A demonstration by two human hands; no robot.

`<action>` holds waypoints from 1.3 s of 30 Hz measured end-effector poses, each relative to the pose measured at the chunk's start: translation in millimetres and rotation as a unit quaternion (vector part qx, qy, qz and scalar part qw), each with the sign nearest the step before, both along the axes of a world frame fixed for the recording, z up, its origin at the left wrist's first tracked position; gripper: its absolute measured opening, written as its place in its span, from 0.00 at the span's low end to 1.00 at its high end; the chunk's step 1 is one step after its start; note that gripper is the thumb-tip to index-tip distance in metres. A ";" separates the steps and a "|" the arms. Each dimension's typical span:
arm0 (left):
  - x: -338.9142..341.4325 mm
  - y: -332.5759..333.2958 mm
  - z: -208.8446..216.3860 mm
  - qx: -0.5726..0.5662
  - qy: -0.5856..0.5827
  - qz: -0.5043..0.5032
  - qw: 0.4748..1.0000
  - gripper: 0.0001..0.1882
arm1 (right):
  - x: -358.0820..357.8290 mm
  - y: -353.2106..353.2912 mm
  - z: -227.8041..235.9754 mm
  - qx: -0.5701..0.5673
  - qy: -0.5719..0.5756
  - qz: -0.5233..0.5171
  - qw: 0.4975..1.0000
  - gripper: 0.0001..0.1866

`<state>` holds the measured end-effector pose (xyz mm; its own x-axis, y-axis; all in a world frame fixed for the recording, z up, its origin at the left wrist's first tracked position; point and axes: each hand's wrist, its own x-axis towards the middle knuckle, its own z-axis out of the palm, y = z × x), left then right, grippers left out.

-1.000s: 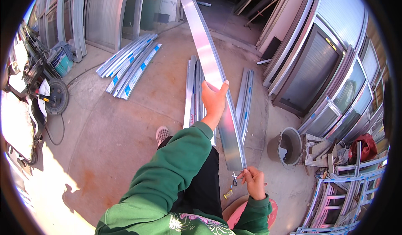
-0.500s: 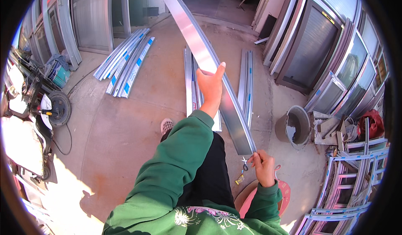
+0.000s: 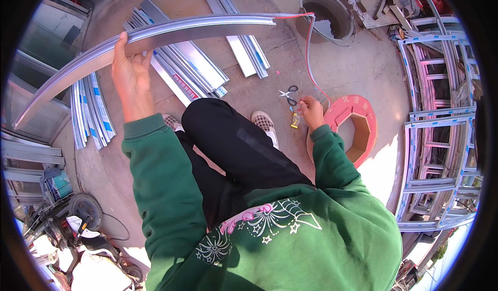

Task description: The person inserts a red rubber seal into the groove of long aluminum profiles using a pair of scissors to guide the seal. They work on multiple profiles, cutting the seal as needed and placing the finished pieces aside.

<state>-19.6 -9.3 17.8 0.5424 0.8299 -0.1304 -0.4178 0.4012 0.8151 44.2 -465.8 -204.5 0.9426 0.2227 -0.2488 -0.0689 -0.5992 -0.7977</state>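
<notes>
My left hand (image 3: pixel 134 78) grips a long silver aluminium profile (image 3: pixel 199 31), raised and slanting across the view. From its right end a thin red-and-grey strip (image 3: pixel 309 47) runs over and down to a red cardboard reel (image 3: pixel 332 116) on the floor at the right. My right hand (image 3: pixel 312 112) is beside the reel, fingers curled together; whether anything is between them is too small to tell. Just left of those fingertips, on the floor, lie dark-handled scissors (image 3: pixel 292 95) and a small yellow item (image 3: pixel 295 120).
Bundles of aluminium profiles lie on the concrete at the middle (image 3: pixel 193 65), upper middle (image 3: pixel 239 42) and left (image 3: pixel 92 112). A grey bucket (image 3: pixel 311 5) stands beyond the reel. Window frames (image 3: pixel 407 135) lean at the right; a scooter (image 3: pixel 85 213) is at lower left.
The profile has swung left and tilted flatter in my left hand. My right hand has left its end and moved down beside the reel and scissors. My view has turned.
</notes>
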 end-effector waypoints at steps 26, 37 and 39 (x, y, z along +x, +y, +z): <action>-41.2 35.1 0.9 -0.015 0.070 -0.050 0.996 0.23 | 71.4 -0.9 -238.0 -0.499 -0.075 0.256 0.825 0.09; -27.1 14.9 -3.9 -0.010 0.124 -0.026 0.992 0.21 | 22.5 45.6 -108.4 0.086 0.165 -0.031 0.982 0.11; -24.7 11.3 -4.7 -0.010 0.134 -0.031 0.990 0.22 | 7.3 57.6 -55.4 0.196 0.179 -0.030 0.964 0.14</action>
